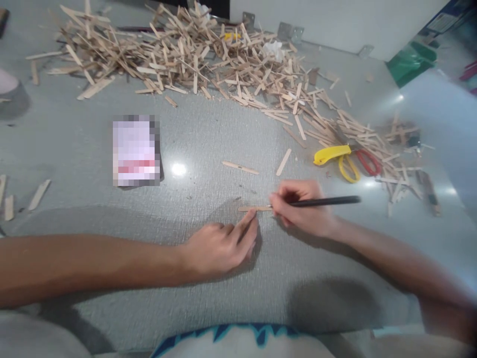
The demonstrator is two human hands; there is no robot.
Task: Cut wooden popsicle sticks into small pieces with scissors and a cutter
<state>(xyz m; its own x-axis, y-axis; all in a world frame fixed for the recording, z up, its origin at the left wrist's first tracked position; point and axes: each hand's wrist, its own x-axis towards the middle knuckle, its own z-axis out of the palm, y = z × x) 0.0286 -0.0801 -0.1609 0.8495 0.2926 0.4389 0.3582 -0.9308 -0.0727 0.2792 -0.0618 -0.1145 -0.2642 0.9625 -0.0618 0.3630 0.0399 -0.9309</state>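
Observation:
A small wooden stick (244, 209) lies flat on the grey table, and the index fingertip of my left hand (223, 243) presses on it. The other fingers of that hand are curled. My right hand (301, 209) is closed around a slim black pen-like tool (328, 201), whose tip meets the stick near its right part. Those right fingers partly cover the stick's right end. Just above lies a second stick (240, 167) with a dark mark at its middle, and a third one (283, 162) rests at a slant to the right.
A big heap of wooden sticks (160, 59) spreads along the back of the grey table (112, 318). Scissors with yellow and red handles (331, 153) lie at the right. A pixelated pad-like item (134, 144) is at the left, near several loose pieces (39, 194).

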